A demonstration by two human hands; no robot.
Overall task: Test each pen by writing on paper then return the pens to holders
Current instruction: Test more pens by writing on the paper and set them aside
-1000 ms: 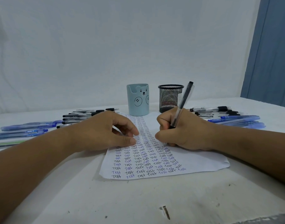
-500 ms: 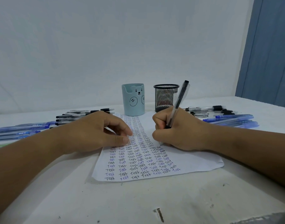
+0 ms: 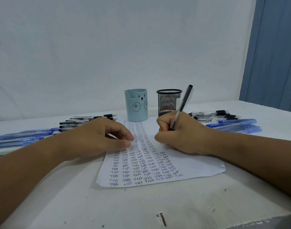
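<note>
- Since a second ago, my view has drifted, sliding the sheet sideways in frame; both hands keep their places on it.
- My right hand pinches the black pen, tip hidden behind my fingers on the paper.
- My left hand rests on the sheet with fingers loosely curled, holding nothing.
- Best to keep the strokes light and the sheet pinned.
- The bear pen holder and mesh holder stand beyond; loose pens lie alongside.
</note>
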